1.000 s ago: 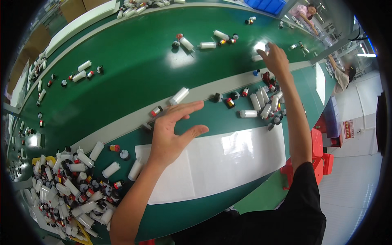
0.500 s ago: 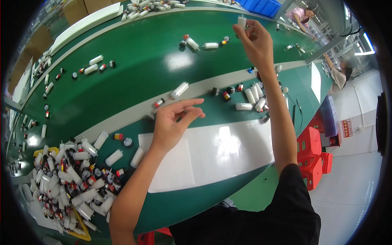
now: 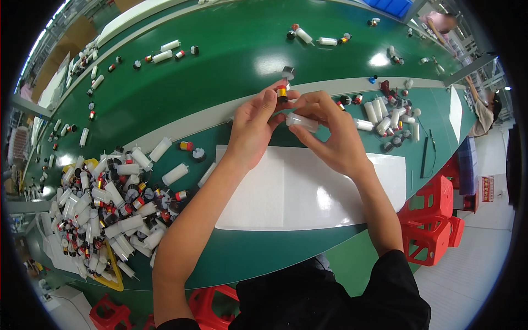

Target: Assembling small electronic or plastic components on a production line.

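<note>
Both my hands are close together above the far edge of a white sheet [image 3: 308, 203]. My left hand [image 3: 253, 129] pinches a small cylinder with red, yellow and black bands [image 3: 282, 94]. Just beyond its fingertips shows a grey-and-black round cap [image 3: 287, 72]; I cannot tell whether the fingers hold it. In my right hand [image 3: 333, 132] is a translucent white plastic cylinder [image 3: 302, 122], lying sideways between thumb and fingers, one end near my left fingers.
On the left, a yellow tray [image 3: 114, 269] lies under a heap of white cylinders and banded parts [image 3: 110, 209]. A smaller group of white cylinders [image 3: 379, 113] lies right. Scattered parts lie on the green belt [image 3: 220, 82]. Red stools [image 3: 429, 242] stand lower right; other people work far right.
My right hand has come back from the far right over the belt, bringing the white cylinder to my left hand. My left hand now holds the banded cylinder. The view has shifted.
</note>
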A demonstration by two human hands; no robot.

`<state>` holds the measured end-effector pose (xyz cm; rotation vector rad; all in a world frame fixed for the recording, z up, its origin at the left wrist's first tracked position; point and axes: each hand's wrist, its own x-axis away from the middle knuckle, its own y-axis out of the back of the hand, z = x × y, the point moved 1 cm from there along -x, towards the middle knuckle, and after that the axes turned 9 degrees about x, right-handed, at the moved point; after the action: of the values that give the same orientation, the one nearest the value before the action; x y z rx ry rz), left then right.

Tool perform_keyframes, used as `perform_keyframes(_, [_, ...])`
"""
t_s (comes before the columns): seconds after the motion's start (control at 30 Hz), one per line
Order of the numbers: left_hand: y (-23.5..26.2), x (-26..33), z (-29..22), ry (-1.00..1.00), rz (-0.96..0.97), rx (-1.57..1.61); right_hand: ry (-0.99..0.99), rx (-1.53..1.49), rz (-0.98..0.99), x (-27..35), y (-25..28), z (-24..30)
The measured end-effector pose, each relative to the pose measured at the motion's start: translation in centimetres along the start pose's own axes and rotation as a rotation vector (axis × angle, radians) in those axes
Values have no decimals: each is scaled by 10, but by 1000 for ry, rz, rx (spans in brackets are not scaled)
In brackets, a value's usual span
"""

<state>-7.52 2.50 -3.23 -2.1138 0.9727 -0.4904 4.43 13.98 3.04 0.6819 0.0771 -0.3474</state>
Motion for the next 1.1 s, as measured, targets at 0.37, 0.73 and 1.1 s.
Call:
perform_keyframes(0.37, [1, 1, 2, -15, 33, -36, 190, 196, -422, -2, -6, -17])
perform_keyframes(0.73, [-8, 5, 3, -82, -1, -200, 277, 225, -372, -1, -12, -22])
perform_keyframes(1.1, [-6, 0, 3, -58, 0, -130, 270, 279, -339, -5, -5, -25])
